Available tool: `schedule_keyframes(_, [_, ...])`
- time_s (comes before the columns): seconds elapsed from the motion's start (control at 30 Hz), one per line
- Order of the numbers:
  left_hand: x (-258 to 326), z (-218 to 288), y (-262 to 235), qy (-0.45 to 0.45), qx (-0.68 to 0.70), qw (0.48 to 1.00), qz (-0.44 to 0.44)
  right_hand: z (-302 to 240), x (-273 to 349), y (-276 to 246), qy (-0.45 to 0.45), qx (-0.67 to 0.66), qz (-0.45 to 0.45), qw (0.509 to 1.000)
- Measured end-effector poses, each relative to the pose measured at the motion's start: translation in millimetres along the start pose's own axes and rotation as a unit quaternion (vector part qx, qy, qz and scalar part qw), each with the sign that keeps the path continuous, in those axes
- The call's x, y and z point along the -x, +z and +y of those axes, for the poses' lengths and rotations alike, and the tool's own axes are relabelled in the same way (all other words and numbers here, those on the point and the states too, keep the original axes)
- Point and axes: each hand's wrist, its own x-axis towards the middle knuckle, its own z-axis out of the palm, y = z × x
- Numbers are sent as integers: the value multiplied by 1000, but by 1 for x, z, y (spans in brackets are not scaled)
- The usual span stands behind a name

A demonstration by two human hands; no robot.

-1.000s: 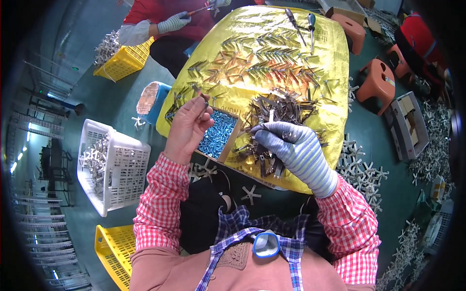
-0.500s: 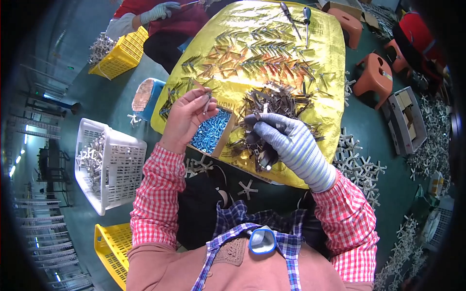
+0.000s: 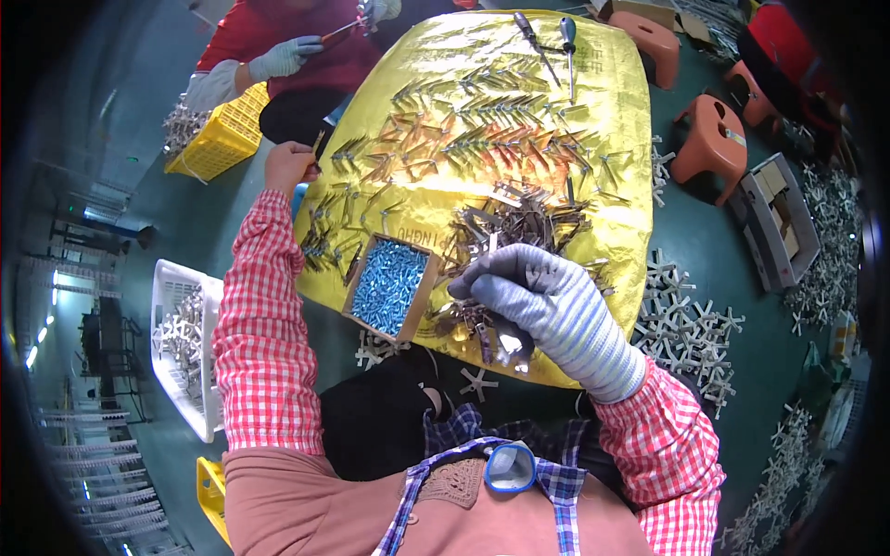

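The gloved right hand (image 3: 547, 310) pinches a small metal bracket (image 3: 508, 345), thin, stiff, light, sharp-edged; best held by its flat sides. At ten o'clock, the bare left hand (image 3: 289, 165) closes on another piece (image 3: 318, 141) at the yellow table (image 3: 612, 120) edge.

Green floor (image 3: 705, 232), orange stools (image 3: 712, 144).
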Motion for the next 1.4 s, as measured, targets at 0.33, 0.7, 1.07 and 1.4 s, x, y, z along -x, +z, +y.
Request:
schedule_keyframes(0.33, [-58,-48,30,-31,-159,987,12,-18,3,-11,-8,112,53,992])
schedule_keyframes(0.7, [96,32,23,121,-66,982,-127,-14,7,-4,25,62,83,994])
schedule_keyframes(1.07, [232,29,51,253,-203,945,-33,-8,12,0,-39,119,80,989])
schedule_keyframes(1.4, [226,40,65,258,-285,922,-44,-8,7,-4,-34,134,90,986])
